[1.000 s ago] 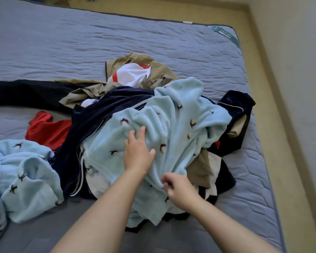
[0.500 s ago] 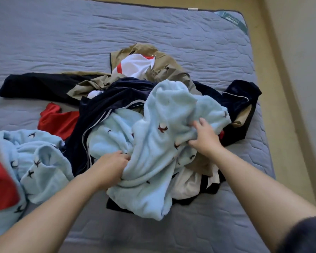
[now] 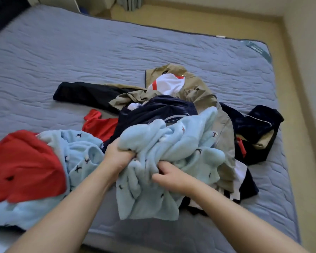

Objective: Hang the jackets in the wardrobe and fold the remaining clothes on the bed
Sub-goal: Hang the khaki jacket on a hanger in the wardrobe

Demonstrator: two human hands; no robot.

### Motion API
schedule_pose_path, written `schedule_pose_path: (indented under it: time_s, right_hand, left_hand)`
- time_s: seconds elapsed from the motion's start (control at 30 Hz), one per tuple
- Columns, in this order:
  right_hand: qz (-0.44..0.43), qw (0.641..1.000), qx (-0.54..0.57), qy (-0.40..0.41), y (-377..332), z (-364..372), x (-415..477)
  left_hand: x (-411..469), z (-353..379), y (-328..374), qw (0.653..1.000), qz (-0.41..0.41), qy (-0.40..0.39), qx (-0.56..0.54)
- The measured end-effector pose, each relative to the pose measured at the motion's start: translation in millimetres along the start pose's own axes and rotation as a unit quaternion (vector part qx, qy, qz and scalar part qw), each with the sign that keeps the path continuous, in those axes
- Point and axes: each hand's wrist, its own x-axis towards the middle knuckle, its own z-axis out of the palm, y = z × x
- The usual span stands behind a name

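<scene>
On the near half of the bed (image 3: 80, 61), as the head view shows it, a blue fleece (image 3: 181, 147) lies on top of a heap of clothes. Both hands have hold of it: the left hand (image 3: 117, 157) has its fingers curled tight into a thick bunch, and the right hand (image 3: 170, 177), just beside it, pinches a fold a little lower. Neither hand has a hem or corner, so I judge the fleece may come up as a wad and not open flat for folding. It is draped over a navy jacket (image 3: 162, 110) and a tan jacket (image 3: 199, 88), touching both. A quick lift could drag them along or tip them toward the bed's near edge, where the heap already lies close. A second fleece (image 3: 80, 148) of the same print lies to the left under a red top (image 3: 24, 165); whether the two pieces are joined I cannot tell, and if they are, pulling one would tug the other. Beyond the heap a black garment (image 3: 84, 94) and a white top (image 3: 168, 84) lie tangled with the jackets. No wardrobe is in view.
</scene>
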Motion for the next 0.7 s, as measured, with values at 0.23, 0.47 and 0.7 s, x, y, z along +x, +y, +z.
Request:
schedule_pose_path:
  time_s: [0.23, 0.47, 0.7]
  right_hand:
    - [0.122, 0.901, 0.167, 0.381, -16.2, -42.1, 20.3]
    - [0.070, 0.964, 0.252, 0.049, -112.0, 81.1, 102.6]
    - [0.157, 0.963, 0.183, 0.121, -42.7, 95.8, 114.8]
  left_hand:
    - [-18.4, -115.7, 35.6, 0.962, 0.174, 0.178, -0.110]
    - [-16.1, -259.1, 51.5, 0.853, 0.288, 0.436, -0.010]
    - [7.6, -248.0, -57.1, 0.905, 0.074, 0.279, 0.313]
